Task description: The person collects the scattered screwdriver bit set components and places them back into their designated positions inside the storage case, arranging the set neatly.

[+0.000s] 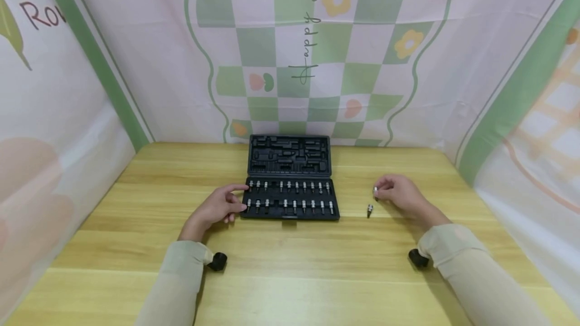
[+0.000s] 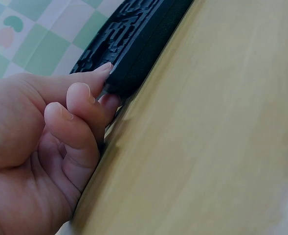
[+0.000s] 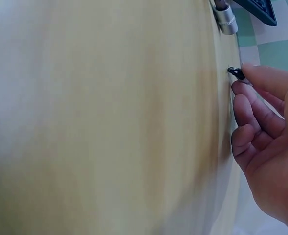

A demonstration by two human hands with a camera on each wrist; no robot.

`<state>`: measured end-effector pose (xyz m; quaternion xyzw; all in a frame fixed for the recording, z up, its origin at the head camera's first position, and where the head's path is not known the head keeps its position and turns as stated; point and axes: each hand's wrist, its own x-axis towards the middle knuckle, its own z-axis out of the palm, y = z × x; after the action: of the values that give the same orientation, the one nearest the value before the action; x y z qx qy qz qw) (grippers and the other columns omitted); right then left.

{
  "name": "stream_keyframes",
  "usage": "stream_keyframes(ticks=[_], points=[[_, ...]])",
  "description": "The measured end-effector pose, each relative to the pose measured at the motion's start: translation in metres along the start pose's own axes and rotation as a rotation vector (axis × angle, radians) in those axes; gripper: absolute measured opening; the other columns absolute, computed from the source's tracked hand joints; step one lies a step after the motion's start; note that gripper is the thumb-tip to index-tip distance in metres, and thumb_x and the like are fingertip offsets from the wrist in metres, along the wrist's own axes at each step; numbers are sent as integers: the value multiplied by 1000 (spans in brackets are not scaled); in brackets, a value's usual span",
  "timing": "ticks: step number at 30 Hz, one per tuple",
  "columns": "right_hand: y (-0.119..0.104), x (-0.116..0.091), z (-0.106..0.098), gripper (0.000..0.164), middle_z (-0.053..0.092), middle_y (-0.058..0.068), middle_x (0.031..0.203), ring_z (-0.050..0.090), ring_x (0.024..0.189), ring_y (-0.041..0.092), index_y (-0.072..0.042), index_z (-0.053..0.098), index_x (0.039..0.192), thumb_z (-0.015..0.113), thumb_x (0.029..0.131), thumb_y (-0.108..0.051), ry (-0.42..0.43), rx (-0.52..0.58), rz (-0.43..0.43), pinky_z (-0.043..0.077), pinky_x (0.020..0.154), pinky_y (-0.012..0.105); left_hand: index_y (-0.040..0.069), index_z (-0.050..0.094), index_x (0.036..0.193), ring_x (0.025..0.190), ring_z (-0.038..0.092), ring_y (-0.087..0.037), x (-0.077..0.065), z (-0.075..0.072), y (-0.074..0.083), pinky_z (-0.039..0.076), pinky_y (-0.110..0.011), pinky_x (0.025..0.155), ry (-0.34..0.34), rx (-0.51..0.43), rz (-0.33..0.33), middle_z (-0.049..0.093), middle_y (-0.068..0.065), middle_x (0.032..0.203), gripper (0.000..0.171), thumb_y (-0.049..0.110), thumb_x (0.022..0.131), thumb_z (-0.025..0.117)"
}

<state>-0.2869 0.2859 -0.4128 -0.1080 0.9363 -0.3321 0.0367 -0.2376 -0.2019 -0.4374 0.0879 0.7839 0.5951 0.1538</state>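
Observation:
A black plastic case (image 1: 290, 219) lies unfolded on the table, two rows of silver-topped bit sockets in its near half. My left hand (image 1: 220, 206) grips the left edge of that near half; in the left wrist view the thumb (image 2: 92, 78) lies on the rim, with other fingers curled at the side. Right of the case, my right hand (image 1: 399, 192) pinches a bit socket (image 1: 375, 193) between thumb and fingers. Its dark tip points down at the tabletop in the right wrist view, the rest mostly hidden by the fingers. Another bit socket (image 1: 369, 210) lies just nearer on the wood.
The case's lid (image 1: 290, 155) lies back with moulded hollows showing. Both rows have a vacant slot left of centre. Printed cloth (image 1: 290, 64) hangs behind the wooden table (image 1: 294, 270) and along both sides. Each sleeve cuff carries a small black device (image 1: 219, 261).

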Motion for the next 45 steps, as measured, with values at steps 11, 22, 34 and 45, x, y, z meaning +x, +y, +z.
stream_keyframes(ticks=[11,22,34,45], points=[[-10,17,6,18,67,11,93,61,86,26,0,66,103,69,89,-10,48,-14,-5,47,80,41,3,39,147,49,50,-17,1,0,-1,45,-28,45,8,9,5,62,-19,90,57,-1,94,61],[-30,28,16,18,66,15,98,62,89,28,1,65,104,68,90,-9,101,60,2,50,80,41,7,43,146,49,52,-16,-1,1,3,46,-28,46,8,-4,-8,62,-16,88,57,0,93,63],[-51,49,25,10,65,13,93,60,84,25,-1,65,100,66,90,-5,104,68,4,52,70,33,6,43,146,49,51,-16,-2,0,2,47,-28,46,7,-3,-6,62,-17,89,56,0,93,63],[-73,62,38,12,67,12,87,62,78,23,2,67,95,70,84,-1,98,114,-37,51,65,29,6,42,146,49,51,-16,-2,0,3,46,-29,45,4,-5,-4,63,-18,90,57,2,93,64]])
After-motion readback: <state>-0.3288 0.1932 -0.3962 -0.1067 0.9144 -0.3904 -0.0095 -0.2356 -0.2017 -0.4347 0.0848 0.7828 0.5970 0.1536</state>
